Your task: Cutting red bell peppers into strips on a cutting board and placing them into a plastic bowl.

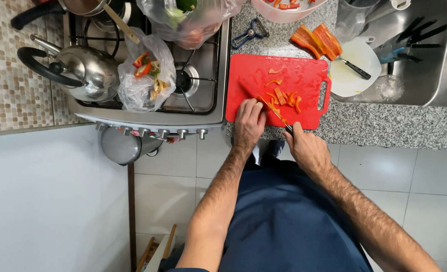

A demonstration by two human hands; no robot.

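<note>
Knife (266,105) lies slantwise across the red cutting board (309,75) at centre frame, its handle wrapped tight in the right hand (304,146) at the board's lower edge. Beside it, the left hand (247,121), fingers curled together, presses down on a pepper strip (272,108) under the blade. Cut orange pieces (284,95) lie just above. Larger pepper slabs (316,40) rest on the counter, upper right.

The one camera sits on my head and looks straight down past my chest to the counter (384,126) and floor (415,181). My forearms run up the middle of the frame to the red board (304,75), fairly near. The stove (203,95) fills the upper left, the sink (435,60) the upper right.
</note>
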